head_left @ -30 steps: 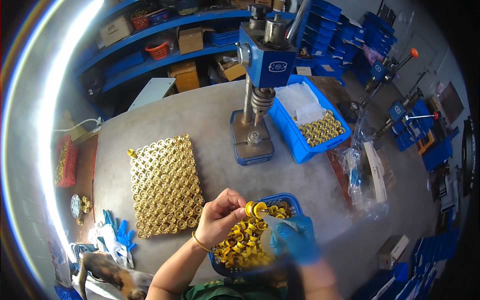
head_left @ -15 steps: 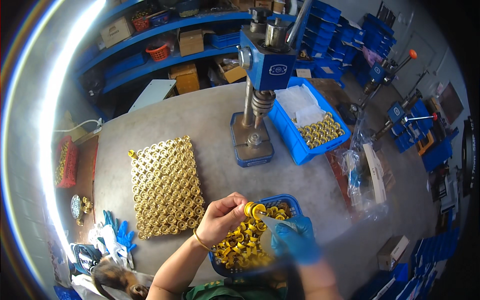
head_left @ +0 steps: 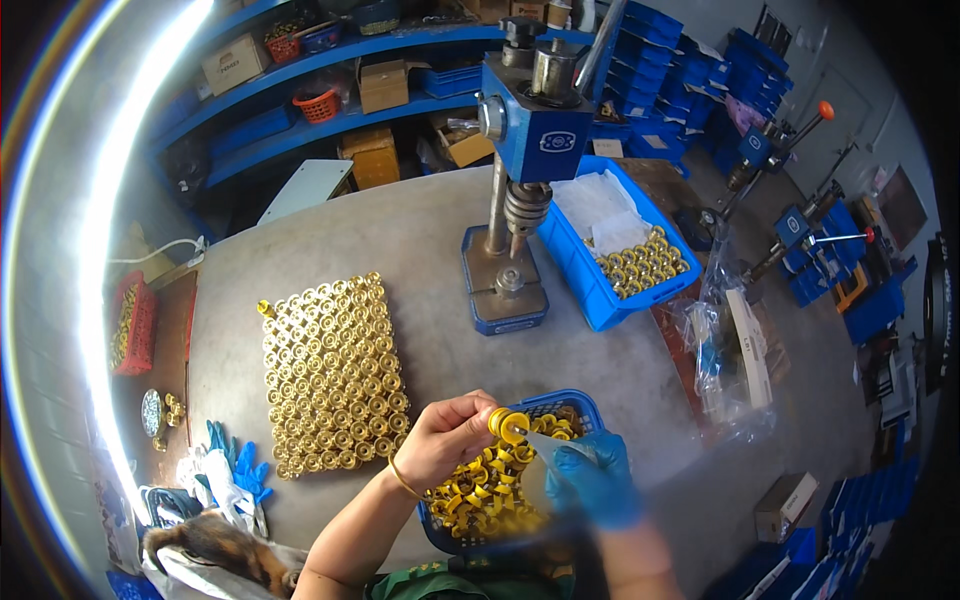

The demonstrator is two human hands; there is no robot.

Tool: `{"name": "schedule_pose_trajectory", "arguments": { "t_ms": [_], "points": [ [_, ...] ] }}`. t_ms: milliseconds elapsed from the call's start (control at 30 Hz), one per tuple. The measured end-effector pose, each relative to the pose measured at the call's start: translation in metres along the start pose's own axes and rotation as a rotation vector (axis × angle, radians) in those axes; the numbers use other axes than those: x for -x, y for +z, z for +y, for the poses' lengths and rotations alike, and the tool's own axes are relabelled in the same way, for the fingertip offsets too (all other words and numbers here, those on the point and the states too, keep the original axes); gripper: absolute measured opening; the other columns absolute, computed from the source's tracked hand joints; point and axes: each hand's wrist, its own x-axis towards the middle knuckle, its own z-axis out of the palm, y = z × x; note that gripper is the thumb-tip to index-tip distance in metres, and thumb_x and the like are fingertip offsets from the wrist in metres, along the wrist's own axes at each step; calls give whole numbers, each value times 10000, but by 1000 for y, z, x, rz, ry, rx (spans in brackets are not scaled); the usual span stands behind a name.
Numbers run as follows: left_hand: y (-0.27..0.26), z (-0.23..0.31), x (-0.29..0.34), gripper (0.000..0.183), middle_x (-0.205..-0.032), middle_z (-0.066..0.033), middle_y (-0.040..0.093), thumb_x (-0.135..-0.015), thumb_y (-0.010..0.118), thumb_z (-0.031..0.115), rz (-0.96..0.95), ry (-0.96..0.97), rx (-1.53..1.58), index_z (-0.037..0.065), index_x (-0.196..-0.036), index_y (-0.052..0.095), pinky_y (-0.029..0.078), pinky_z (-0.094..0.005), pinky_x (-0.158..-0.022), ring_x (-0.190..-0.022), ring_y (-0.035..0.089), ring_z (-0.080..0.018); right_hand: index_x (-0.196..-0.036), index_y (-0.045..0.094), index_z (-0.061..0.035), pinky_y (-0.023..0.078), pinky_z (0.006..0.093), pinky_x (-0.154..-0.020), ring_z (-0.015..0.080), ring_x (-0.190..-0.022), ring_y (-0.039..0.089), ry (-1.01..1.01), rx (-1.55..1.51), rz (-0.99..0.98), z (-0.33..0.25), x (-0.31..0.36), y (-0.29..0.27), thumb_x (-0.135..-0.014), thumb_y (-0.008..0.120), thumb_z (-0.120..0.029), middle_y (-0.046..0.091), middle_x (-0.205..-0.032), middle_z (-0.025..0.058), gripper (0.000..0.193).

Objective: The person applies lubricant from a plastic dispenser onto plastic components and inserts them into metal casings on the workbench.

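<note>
The left hand (head_left: 450, 435) pinches a yellow round part (head_left: 506, 424) above a blue basket (head_left: 590, 403); the gloved right hand (head_left: 592, 482) grips a translucent cone (head_left: 546, 446) pointed toward that part

A glaring strip light (head_left: 105, 180) curves from eight to eleven o'clock beside a grey left wall (head_left: 45, 420); blue shelving (head_left: 432, 102) spans eleven o'clock; a pale wall (head_left: 855, 95) stands at two; a grey tabletop (head_left: 430, 240) fills the centre.
</note>
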Motion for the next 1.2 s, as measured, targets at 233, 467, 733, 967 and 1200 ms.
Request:
{"name": "schedule_pose_trajectory", "arguments": {
  "t_ms": [233, 467, 733, 967, 1200],
  "points": [
    [-8, 11, 2, 193, -726, 29, 457, -864, 523, 206, 1, -8, -154, 14, -847, 544, 292, -165, -473, -562, 357, -23, -659, 576, 8, 406, 194, -435, 80, -459, 520, -43, -65, -43, 12, -4, -4, -845, 517, -149, 560, -573, 52, 251],
    [-75, 80, 7, 77, -825, -14, 542, -808, 582, 88, 423, 420, -957, 18, -838, 582, 425, -234, -645, -746, 505, -90, -676, 546, 50, 339, 242, -329, 153, -345, 436, -200, -139, 125, 19, 4, -25, -789, 562, -243, 493, -482, 114, 314],
    [-245, 135, 42, 164, -739, -93, 549, -751, 608, 233, 1363, 355, -1587, 73, -755, 643, 443, -329, -625, -670, 557, -228, -854, 572, -29, 281, 254, -313, 151, -278, 359, -474, -172, 124, 50, -7, -41, -818, 529, -244, 450, -396, 81, 222],
    [-303, 122, 43, 197, -763, -106, 559, -765, 581, 269, 1399, 150, -1618, 79, -781, 633, 441, -362, -680, -732, 560, -265, -1016, 425, 7, 369, 245, -473, 123, -549, 423, -427, -58, 264, 67, 6, -58, -831, 474, -50, 460, -753, 71, 200],
    [-313, 111, 38, 159, -783, -95, 556, -760, 586, 250, 1362, 139, -1668, 104, -787, 640, 447, -358, -673, -737, 562, -257, -1040, 421, -33, 305, 225, -425, 96, -478, 369, -409, 50, 207, 62, 1, -54, -906, 343, -247, 428, -653, 44, 264]
  ]
}}
